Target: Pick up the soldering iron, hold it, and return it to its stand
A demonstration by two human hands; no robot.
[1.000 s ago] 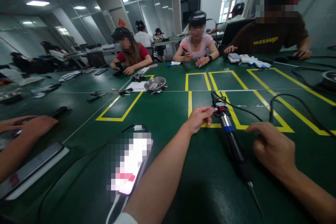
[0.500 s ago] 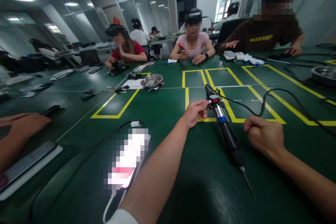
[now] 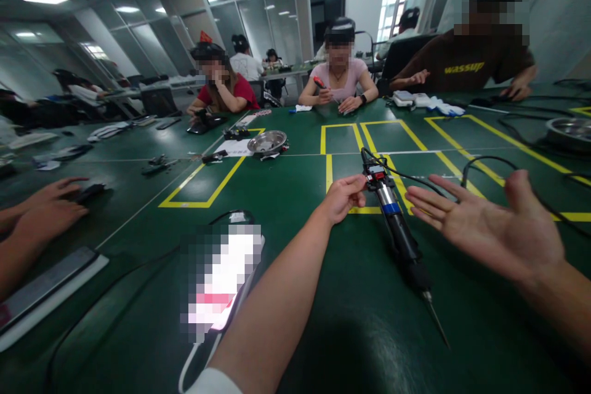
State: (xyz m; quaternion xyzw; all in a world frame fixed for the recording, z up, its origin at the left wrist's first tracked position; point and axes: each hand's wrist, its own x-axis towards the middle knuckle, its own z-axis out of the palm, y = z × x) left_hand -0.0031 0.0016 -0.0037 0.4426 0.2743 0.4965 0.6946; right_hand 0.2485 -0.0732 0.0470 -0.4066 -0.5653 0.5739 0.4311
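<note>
An electric screwdriver (image 3: 398, 233) lies on the green table (image 3: 295, 184), its bit pointing toward me and its black cable (image 3: 480, 163) trailing off to the right. My left hand (image 3: 342, 196) reaches forward and pinches the tool's far end, near the red and black cap. My right hand (image 3: 489, 228) hovers just right of the tool, palm up, fingers stretched out and apart, holding nothing.
A lit phone (image 3: 221, 283) on a white cord lies near my left arm. A neighbour's hands (image 3: 44, 206) rest at the left beside a flat device (image 3: 46, 292). A metal bowl (image 3: 266, 142) sits mid-table. Several people sit across the table. Yellow tape rectangles (image 3: 401, 148) mark the surface.
My right hand has gone from a loose fist to an open, palm-up spread beside the screwdriver. The left hand stays on the tool's far end. The neighbour's hands shifted slightly.
</note>
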